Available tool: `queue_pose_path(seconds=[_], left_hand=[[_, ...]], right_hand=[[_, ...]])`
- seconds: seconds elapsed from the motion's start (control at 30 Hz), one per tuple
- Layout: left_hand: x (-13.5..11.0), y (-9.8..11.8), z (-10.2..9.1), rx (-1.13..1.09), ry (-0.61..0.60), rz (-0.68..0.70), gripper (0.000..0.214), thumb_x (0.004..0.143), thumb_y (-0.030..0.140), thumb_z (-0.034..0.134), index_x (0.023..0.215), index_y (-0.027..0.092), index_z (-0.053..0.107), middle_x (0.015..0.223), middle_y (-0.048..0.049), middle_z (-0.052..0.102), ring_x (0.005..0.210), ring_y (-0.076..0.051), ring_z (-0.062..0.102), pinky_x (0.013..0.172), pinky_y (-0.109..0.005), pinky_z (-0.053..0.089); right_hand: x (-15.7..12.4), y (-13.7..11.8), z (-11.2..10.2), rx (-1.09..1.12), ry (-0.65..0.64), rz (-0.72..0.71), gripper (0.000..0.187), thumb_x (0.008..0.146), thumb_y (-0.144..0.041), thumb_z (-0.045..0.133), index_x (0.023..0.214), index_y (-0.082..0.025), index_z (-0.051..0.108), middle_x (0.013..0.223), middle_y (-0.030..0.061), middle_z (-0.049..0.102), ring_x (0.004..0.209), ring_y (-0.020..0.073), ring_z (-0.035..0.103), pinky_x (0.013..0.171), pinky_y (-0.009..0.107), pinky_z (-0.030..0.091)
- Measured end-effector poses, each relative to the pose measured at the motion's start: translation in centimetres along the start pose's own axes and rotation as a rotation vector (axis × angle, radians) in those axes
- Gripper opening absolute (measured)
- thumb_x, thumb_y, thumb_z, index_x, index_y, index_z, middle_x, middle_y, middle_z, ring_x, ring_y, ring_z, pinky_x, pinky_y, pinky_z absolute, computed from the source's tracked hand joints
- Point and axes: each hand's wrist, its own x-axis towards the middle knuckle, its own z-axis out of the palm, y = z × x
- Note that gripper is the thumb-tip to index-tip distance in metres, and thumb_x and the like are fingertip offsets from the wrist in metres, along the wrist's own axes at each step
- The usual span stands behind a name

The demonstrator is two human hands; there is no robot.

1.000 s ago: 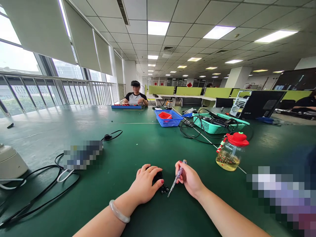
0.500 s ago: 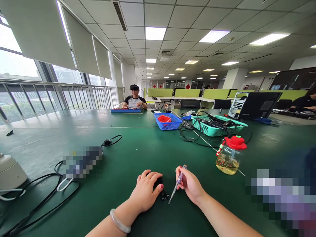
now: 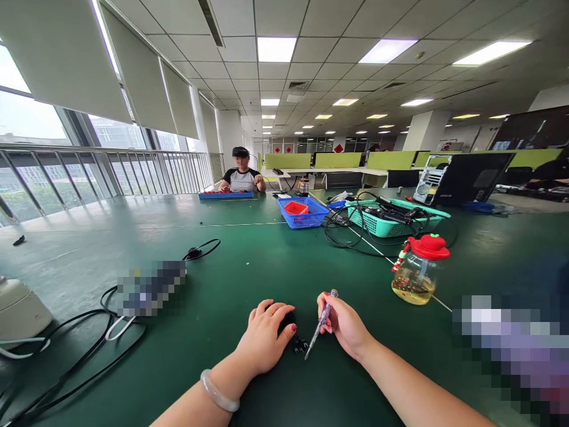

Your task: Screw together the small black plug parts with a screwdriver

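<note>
My left hand (image 3: 264,341) lies curled over a small black plug-like object (image 3: 291,329) on the green table, pressing it down; a pale bangle circles that wrist. Small black prongs (image 3: 300,344) stick out beside my thumb. My right hand (image 3: 344,325) pinches a clear-handled screwdriver (image 3: 320,325) like a pen, its tip slanting down to the table just right of the prongs.
A glass jar with a red lid (image 3: 418,270) stands to the right. Black cables (image 3: 80,350) and a white appliance (image 3: 20,311) lie at left. A blue basket (image 3: 303,213) and a teal basket (image 3: 391,222) sit farther back. A seated person (image 3: 242,172) works at the far end.
Only my head shifted a little, so the scene drifts in frame. Both hands keep the same hold on the black object and the screwdriver.
</note>
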Motion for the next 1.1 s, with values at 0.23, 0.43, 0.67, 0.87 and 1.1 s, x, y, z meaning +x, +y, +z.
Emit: queue_pose_path(seconds=[0.23, 0.43, 0.67, 0.87, 1.1], left_hand=[[0.01, -0.11, -0.03, 0.005, -0.014, 0.011, 0.042, 0.093, 0.049, 0.038, 0.131, 0.033, 0.048, 0.137, -0.0002, 0.054, 0.133, -0.027, 0.033, 0.109, -0.052, 0.029], [0.04, -0.15, 0.03, 0.001, -0.006, 0.029, 0.044, 0.092, 0.049, 0.039, 0.132, 0.032, 0.048, 0.136, -0.0017, 0.054, 0.132, -0.028, 0.034, 0.11, -0.051, 0.029], [-0.03, -0.13, 0.04, -0.002, 0.006, 0.03, 0.044, 0.092, 0.05, 0.039, 0.131, 0.033, 0.049, 0.135, -0.0019, 0.055, 0.132, -0.028, 0.034, 0.109, -0.052, 0.029], [0.05, -0.19, 0.08, -0.004, 0.0, 0.025, 0.045, 0.092, 0.05, 0.039, 0.132, 0.032, 0.048, 0.136, -0.0022, 0.055, 0.132, -0.028, 0.034, 0.109, -0.051, 0.03], [0.05, -0.29, 0.22, -0.001, 0.009, 0.03, 0.044, 0.092, 0.049, 0.04, 0.132, 0.032, 0.049, 0.135, -0.002, 0.055, 0.132, -0.028, 0.034, 0.109, -0.052, 0.029]], right_hand=[[-0.07, -0.04, 0.02, -0.003, -0.002, -0.002, 0.042, 0.072, -0.058, 0.066, 0.062, -0.02, 0.05, 0.044, -0.007, 0.04, 0.039, 0.0077, 0.035, 0.048, 0.026, 0.04], [-0.06, 0.02, 0.02, -0.007, -0.007, -0.015, 0.041, 0.072, -0.058, 0.066, 0.063, -0.02, 0.051, 0.044, -0.007, 0.039, 0.039, 0.0081, 0.035, 0.048, 0.026, 0.041], [-0.09, 0.03, -0.03, -0.012, -0.007, -0.009, 0.041, 0.073, -0.058, 0.065, 0.064, -0.02, 0.052, 0.044, -0.0069, 0.04, 0.039, 0.0082, 0.035, 0.048, 0.026, 0.04], [-0.05, -0.03, -0.01, -0.007, -0.011, -0.009, 0.041, 0.073, -0.058, 0.065, 0.063, -0.02, 0.052, 0.043, -0.007, 0.04, 0.039, 0.0082, 0.035, 0.048, 0.026, 0.04], [-0.05, 0.01, -0.09, -0.01, -0.016, -0.008, 0.041, 0.074, -0.057, 0.064, 0.063, -0.02, 0.052, 0.044, -0.0067, 0.04, 0.039, 0.0086, 0.035, 0.048, 0.026, 0.04]])
